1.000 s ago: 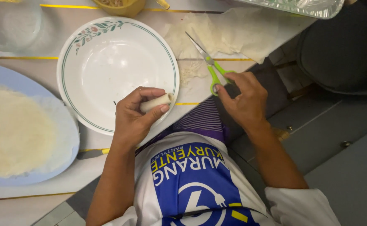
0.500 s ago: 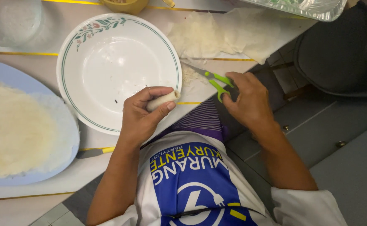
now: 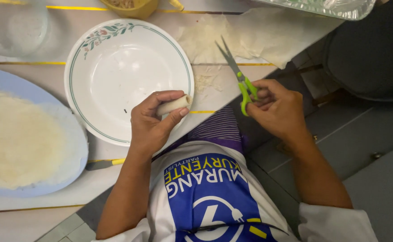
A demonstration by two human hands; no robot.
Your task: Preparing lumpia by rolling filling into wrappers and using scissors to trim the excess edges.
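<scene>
Holding steady: the left hand (image 3: 154, 125) is pinching a small pale roll (image 3: 174, 105) between thumb and fingers, just over the near rim of the white plate (image 3: 115, 76).
Right hand: the right hand (image 3: 277, 110) is gripping the green handles of the scissors (image 3: 237, 76), fingers closed through the loops, blades pointing up and away, a little apart from the roll.
Doing it well: judging from this, the roll wants a light pinch near its middle so it is not getting crushed, with its open end turned toward the blades; the scissors should be coming in square to that end, and the fingertips staying back from the cut line.
Shirt: right below the hands, a white shirt (image 3: 205, 192) is showing a blue panel with white and yellow lettering and a round white emblem.
Table edge: a yellow-handled utensil (image 3: 104, 164) is lying near the left forearm, its working end too unclear to tell.
Blue platter: to the left, a blue platter (image 3: 77, 148) is carrying a stack of pale round sheets (image 3: 17, 139).
Scraps: beyond the scissors, thin torn wrapper pieces (image 3: 232, 40) are lying on the table.
Far edge: a clear glass bowl (image 3: 12, 27), a yellow cup (image 3: 129, 6) and a foil tray (image 3: 326, 6) are sitting along the back; no readable packaging there.
</scene>
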